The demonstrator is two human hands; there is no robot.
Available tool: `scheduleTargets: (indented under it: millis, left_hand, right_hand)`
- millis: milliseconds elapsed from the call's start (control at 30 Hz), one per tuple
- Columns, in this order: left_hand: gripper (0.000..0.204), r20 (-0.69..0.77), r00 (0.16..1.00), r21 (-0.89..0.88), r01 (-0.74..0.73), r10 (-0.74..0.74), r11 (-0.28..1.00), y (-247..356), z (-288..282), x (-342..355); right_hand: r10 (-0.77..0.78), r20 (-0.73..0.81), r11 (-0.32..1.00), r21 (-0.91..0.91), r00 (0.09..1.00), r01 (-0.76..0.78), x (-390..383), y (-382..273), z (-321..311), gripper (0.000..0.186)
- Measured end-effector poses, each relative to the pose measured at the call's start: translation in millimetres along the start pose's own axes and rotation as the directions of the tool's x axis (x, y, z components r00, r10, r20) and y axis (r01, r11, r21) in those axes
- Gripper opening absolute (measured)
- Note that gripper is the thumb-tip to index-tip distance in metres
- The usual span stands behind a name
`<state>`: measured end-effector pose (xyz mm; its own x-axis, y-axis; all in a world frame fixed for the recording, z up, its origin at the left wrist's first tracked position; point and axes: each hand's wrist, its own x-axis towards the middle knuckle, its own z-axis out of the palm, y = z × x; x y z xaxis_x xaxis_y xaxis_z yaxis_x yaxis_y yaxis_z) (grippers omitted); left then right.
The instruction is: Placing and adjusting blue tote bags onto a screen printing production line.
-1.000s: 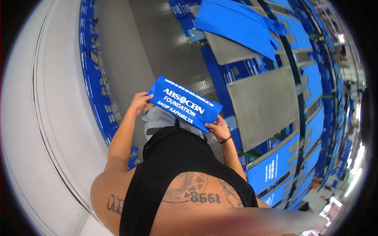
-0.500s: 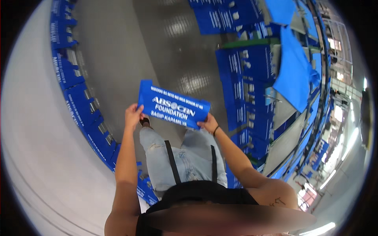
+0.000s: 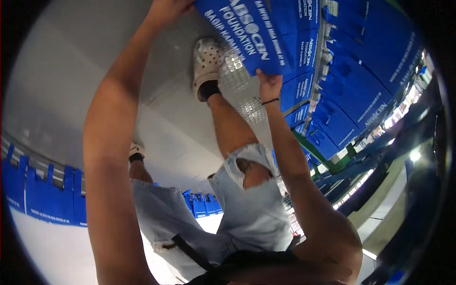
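Observation:
Stretched between my two hands is a flat blue bag [image 3: 244, 40] with white print, looking like thin fabric. Its upper end runs out of the picture's top edge. My left hand [image 3: 172, 10] grips the left end, partly cut off by that edge. At the lower right corner my right hand [image 3: 270, 86] pinches it, thumb on the printed face. Just beyond the bag, at the right, hang similar blue bags [image 3: 304, 54], close to my right hand and partly behind the held one.
Rows of blue bags [image 3: 375, 71] fill a rack with green bars [image 3: 327, 161] at the right. More blue bags [image 3: 50, 192] hang along a white wall [image 3: 42, 242] at the left. My clog [image 3: 207, 64] stands forward on the grey floor [image 3: 161, 76].
The bag has moved from in front of my legs up and away, tilting steeply, toward the right-hand rack. My arms have stretched out, one foot is forward, and the view has turned.

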<state>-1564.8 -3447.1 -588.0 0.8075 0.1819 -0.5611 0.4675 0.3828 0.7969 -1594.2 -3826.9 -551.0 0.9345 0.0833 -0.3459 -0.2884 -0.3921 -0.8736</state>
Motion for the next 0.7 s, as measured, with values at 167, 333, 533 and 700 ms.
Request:
scheduleTargets:
  millis: [167, 333, 533, 700]
  left_hand:
    - [0.018, 0.207, 0.968, 0.186, -0.182, 0.142, 0.966, 11.6, 117.0, 127.8]
    - [0.027, 0.198, 0.974, 0.386, -0.185, 0.115, 0.904, 7.5, 181.7, 206.9]
    - [0.032, -0.032, 0.968, 0.639, -0.173, 0.25, 0.75, -5.5, 195.2, 226.3]
    - [0.032, -0.05, 0.934, 0.565, -0.266, 0.354, 0.781, -9.7, 192.5, 237.7]
  right_hand:
    - [0.136, -0.242, 0.99, -0.009, 0.961, -0.142, 97.3, 60.6, -47.8, 0.052]
    - [0.368, -0.33, 0.919, 0.273, 0.869, -0.286, 179.5, 96.0, -71.1, 0.061]
    - [0.428, -0.388, 0.897, 0.292, 0.816, -0.332, 194.7, 114.9, -61.1, 0.069]
    - [0.418, -0.485, 0.907, 0.268, 0.768, -0.325, 202.9, 110.1, -55.4, 0.055]
